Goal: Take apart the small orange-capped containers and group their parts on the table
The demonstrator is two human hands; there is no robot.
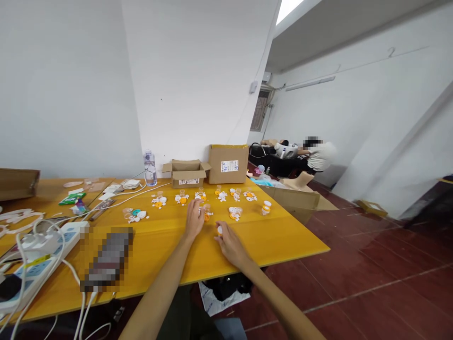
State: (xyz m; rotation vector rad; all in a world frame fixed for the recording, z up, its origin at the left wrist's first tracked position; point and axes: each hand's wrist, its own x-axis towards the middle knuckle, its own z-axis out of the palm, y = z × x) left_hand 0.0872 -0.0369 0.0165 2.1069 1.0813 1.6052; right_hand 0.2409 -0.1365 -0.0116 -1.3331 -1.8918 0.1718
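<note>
My right hand [230,243] is closed around a small round white piece [220,230] with a bit of orange at its lower edge. To its upper left, my left hand [194,218] reaches over the table, fingers bent together beside a clear cup [206,208] and orange and white parts [207,217]. Whatever its fingertips pinch is too small to make out. Further right lies another group of white and orange parts [234,215]. Near the right edge, an orange-and-white capped piece [265,208] stands upright.
More small part groups lie behind, including one with a teal ring [136,213]. Cardboard boxes [228,165] and a water bottle [150,167] stand by the wall. A power strip [42,264], cables and a blurred dark device [108,257] occupy the left. A person [320,156] sits far right.
</note>
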